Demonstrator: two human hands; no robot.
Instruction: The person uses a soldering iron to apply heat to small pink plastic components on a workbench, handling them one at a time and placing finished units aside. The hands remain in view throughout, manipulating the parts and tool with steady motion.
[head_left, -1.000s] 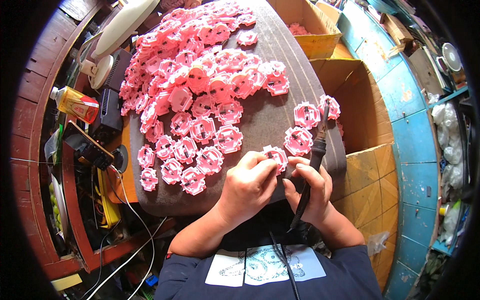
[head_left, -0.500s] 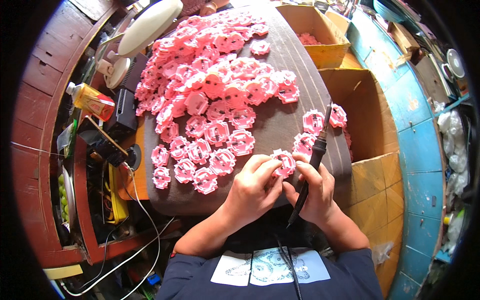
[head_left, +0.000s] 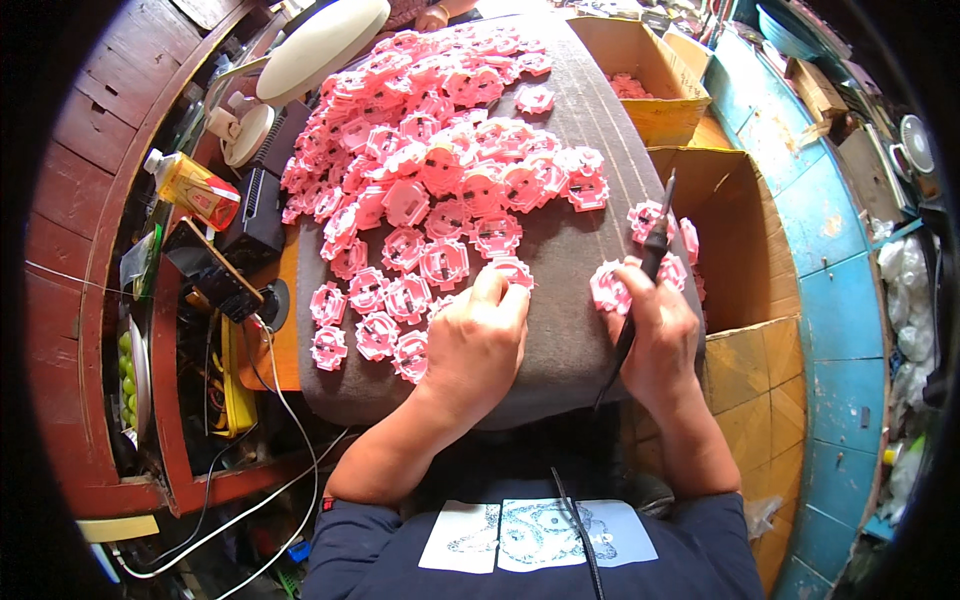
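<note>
My left hand is closed, its thumb and fingers pinching the edge of a pink plastic part at the near right side of the heap. Held in my right hand is a black soldering iron, its metal tip pointing up and away and its cable end down toward me. My right fingertips are at another pink part near the table's right edge; whether they grip it or only touch it I cannot tell. More pink parts lie just beyond, partly behind the iron.
A large heap of pink parts covers the dark tabletop. Open cardboard boxes stand along the right. At left are a lamp, a bottle and a propped phone. Another person's hand shows at the far edge.
My hands have moved apart from the pink part they held together. The left went to a part by the heap; the right moved with the iron to the parts at the right edge.
</note>
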